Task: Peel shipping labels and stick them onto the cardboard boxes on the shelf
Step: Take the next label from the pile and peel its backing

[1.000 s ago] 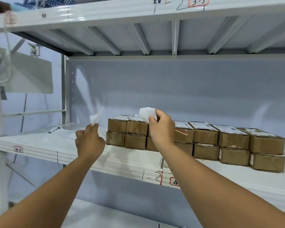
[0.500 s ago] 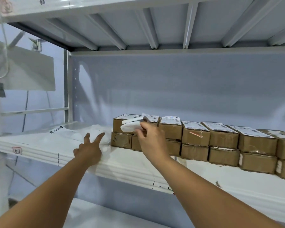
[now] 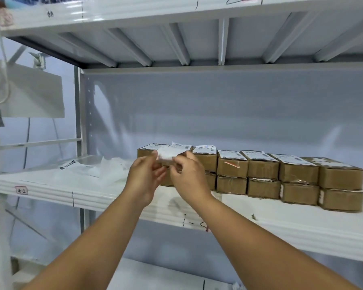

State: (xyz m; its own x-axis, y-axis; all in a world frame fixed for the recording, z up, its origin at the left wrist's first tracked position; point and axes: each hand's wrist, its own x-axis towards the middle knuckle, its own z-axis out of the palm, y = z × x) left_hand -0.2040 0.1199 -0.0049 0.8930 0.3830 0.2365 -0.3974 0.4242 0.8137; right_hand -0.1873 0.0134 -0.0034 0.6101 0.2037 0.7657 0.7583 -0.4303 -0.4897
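Both hands are raised in front of the left end of a row of cardboard boxes (image 3: pixel 262 170), with a white label (image 3: pixel 169 152) stretched between them. The left hand (image 3: pixel 144 181) has its fingers (image 3: pixel 155 154) curled up to the label's left edge and pinches it there. The right hand (image 3: pixel 190 177) pinches the right edge with its fingers (image 3: pixel 188 155) bent inward. The label sits above both palms at fingertip height. It is held roughly level, just in front of the tops of the two leftmost boxes and overlapping them in the view. Whether it touches a box cannot be told. The boxes stand two high in a line along the shelf (image 3: pixel 92 197), running from about its middle toward the right edge and set back from the front lip. The upper boxes carry white printed labels on their top faces. On the shelf's left part, beside the left hand, lies a heap of loose white sheets (image 3: pixel 111 170). Further toward the left rear corner is a printed sheet (image 3: pixel 71 165) with black marks. An upper shelf (image 3: pixel 176 38) with ribbed underside spans the top.
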